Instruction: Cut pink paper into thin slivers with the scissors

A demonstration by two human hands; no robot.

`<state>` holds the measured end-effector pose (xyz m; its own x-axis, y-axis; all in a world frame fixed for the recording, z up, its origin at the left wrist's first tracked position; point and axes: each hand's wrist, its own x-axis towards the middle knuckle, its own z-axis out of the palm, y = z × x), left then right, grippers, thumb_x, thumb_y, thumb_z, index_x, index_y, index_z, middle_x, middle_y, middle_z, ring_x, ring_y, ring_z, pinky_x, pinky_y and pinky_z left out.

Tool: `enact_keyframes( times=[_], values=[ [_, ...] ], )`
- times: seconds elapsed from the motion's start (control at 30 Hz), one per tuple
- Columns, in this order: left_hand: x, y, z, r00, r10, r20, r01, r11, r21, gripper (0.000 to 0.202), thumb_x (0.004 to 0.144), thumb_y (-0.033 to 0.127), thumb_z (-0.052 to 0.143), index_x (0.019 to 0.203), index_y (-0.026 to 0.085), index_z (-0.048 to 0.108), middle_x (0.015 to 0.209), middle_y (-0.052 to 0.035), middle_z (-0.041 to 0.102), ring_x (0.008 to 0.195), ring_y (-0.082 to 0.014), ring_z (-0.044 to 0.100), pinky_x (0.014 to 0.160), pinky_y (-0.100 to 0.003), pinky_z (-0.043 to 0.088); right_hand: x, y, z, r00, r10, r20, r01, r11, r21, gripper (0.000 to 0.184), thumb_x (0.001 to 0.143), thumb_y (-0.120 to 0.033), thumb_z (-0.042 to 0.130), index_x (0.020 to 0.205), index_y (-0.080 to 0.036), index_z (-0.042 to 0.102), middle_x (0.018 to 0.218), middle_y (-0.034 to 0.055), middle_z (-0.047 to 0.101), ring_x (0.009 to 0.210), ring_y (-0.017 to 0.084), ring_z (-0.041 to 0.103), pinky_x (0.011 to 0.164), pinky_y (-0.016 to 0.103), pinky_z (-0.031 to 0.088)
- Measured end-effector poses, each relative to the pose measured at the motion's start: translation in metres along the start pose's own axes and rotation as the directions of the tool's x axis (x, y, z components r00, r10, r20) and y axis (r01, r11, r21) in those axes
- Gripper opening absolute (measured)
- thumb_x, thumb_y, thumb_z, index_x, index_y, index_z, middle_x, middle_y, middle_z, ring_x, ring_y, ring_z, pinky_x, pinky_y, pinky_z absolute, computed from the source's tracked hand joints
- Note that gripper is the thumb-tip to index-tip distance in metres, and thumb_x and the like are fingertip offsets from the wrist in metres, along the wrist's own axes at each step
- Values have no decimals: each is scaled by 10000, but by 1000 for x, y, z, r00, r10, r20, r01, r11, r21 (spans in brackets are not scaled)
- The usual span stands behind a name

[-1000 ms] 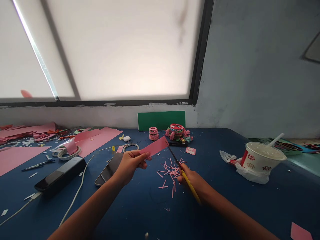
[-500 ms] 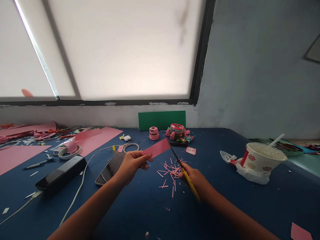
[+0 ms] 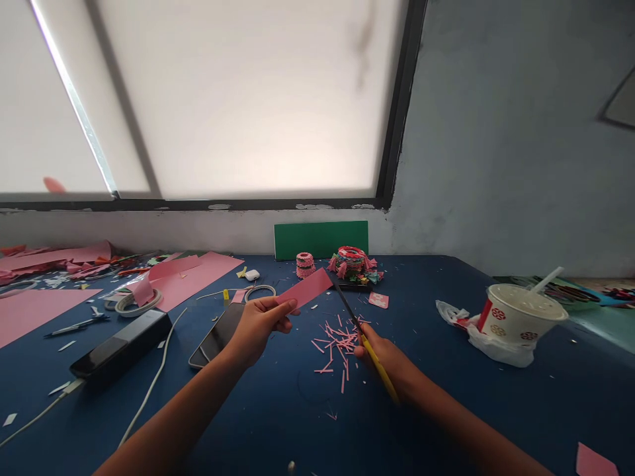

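Note:
Pinched between the thumb and fingers of my left hand point(image 3: 262, 325) is a pink paper strip point(image 3: 308, 287), tilted up to the right. My right hand point(image 3: 381, 354) grips yellow-handled scissors point(image 3: 376, 360), their dark blades pointing up and left. The blade tips are close to the right end of the strip, with a small gap between. Below the strip and left of the scissors, thin pink paper slivers point(image 3: 340, 340) lie scattered on the blue table point(image 3: 278, 416). My right fingers partly hide the scissor handles.
A phone point(image 3: 213, 337) lies under my left forearm, beside a black power bank point(image 3: 122, 347) with a white cable. Tape rolls point(image 3: 136, 303) and pink sheets point(image 3: 208, 271) are at left. Paper rings point(image 3: 305, 264) stand at the back. A lidded cup point(image 3: 520, 317) stands at right.
The pink strip has shifted slightly up and left, away from the scissor tips; a small paper bit now shows below it. My right hand stays nearly in place.

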<state>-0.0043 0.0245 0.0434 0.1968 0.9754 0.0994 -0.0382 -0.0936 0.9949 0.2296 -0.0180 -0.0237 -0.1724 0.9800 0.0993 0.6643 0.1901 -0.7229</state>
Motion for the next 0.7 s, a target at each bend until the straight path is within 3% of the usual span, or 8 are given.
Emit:
enact_keyframes(
  times=[0.17, 0.37, 0.7],
  values=[
    [-2, 0, 2, 1000, -12, 24, 12, 1000, 22, 248, 634, 376, 707, 710, 140, 698, 693, -49, 689, 440, -57, 513, 468, -187, 447, 0, 0, 2, 1000, -1, 19, 1, 999, 34, 430, 790, -627, 362, 899, -215, 414, 684, -5, 554, 560, 151, 495, 477, 234, 287],
    [-8, 1, 7, 994, -30, 102, 24, 998, 53, 170, 647, 304, 708, 702, 143, 708, 540, -6, 635, 441, -56, 513, 477, -163, 433, -2, -7, -1, 1000, 25, 13, -25, 1000, 11, 435, 764, -634, 397, 861, -210, 407, 646, -12, 523, 552, 157, 479, 478, 241, 285],
    [-5, 0, 5, 998, -25, 57, 24, 1000, 11, 212, 661, 346, 698, 701, 138, 697, 605, -14, 663, 431, -45, 507, 455, -158, 424, -2, -3, 1, 1000, 3, 3, -3, 1000, 21, 477, 771, -665, 348, 888, -209, 419, 673, 1, 541, 573, 169, 506, 488, 247, 307]
  ],
)
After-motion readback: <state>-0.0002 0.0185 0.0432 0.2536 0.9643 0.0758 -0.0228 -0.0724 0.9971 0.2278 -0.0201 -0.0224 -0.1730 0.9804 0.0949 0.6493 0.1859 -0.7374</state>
